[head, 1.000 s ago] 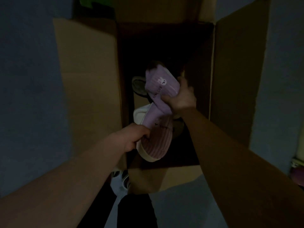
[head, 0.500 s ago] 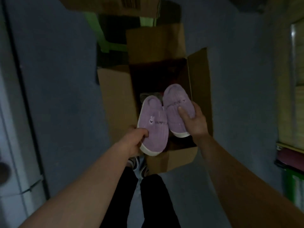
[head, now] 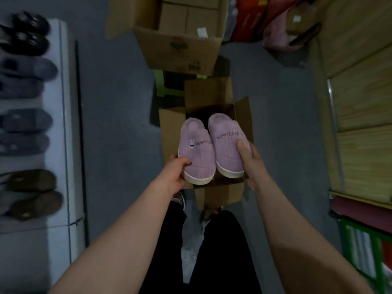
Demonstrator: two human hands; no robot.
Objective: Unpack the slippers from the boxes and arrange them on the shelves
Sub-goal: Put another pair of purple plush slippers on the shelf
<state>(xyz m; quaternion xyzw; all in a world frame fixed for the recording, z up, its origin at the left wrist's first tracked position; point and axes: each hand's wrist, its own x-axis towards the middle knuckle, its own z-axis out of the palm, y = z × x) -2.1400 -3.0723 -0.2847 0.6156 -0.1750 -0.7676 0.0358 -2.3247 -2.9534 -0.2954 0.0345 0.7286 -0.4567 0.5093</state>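
Note:
I hold a pair of lilac ribbed slippers with white soles side by side above an open cardboard box on the floor. My left hand grips the toe end of the left slipper, which has a small bunny mark. My right hand grips the right slipper from its outer side, thumb on top near the printed lettering. Both slippers point their toes toward me. A white shelf on the left carries several dark and grey slippers.
A larger open carton with smaller boxes inside stands beyond the small box, over a green stool. Red and pink packages lie at the back right. Wooden panels line the right wall. My dark-trousered legs are below.
The view has pulled back and up from inside the box. The slippers, first bunched together in the box, are now held level side by side above it.

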